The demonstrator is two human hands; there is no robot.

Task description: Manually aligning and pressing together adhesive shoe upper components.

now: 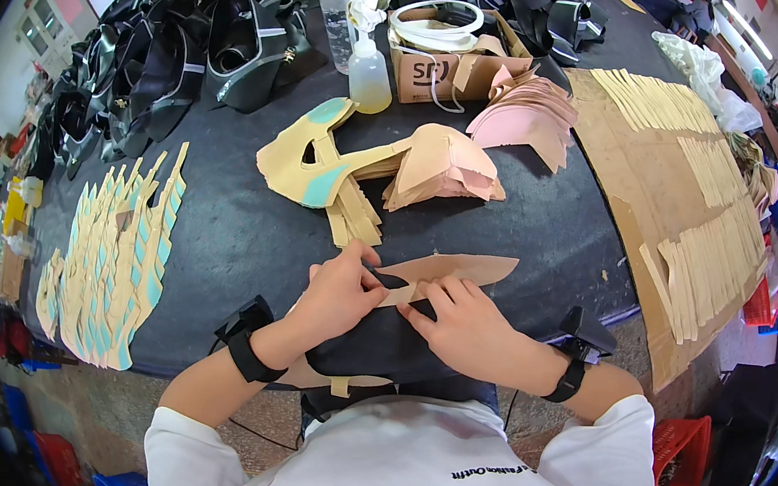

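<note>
Near the table's front edge, both hands hold a flat, curved tan cut piece (485, 269), perhaps leather or lining; the material is unclear. My left hand (337, 297) pinches its left part, thumb and fingertips together beside a narrow pale strip (396, 295). On the right, my right hand (466, 327) has its fingers bent over the piece's lower edge, with thumb and forefinger closed on it. Whether strip and piece are joined cannot be seen under the fingers. Just beyond lie stacked beige pieces with teal patches (284, 166) and a pile of pinkish-tan curved pieces (435, 176).
Long beige-and-teal pieces (123, 261) lie in rows at left. Black shoe-like uppers (239, 44) heap behind. A squeeze bottle (370, 76), a lidded jug (336, 21) and a cardboard box (427, 79) stand at the back. At right, a board (627, 174) carries rows of thin strips.
</note>
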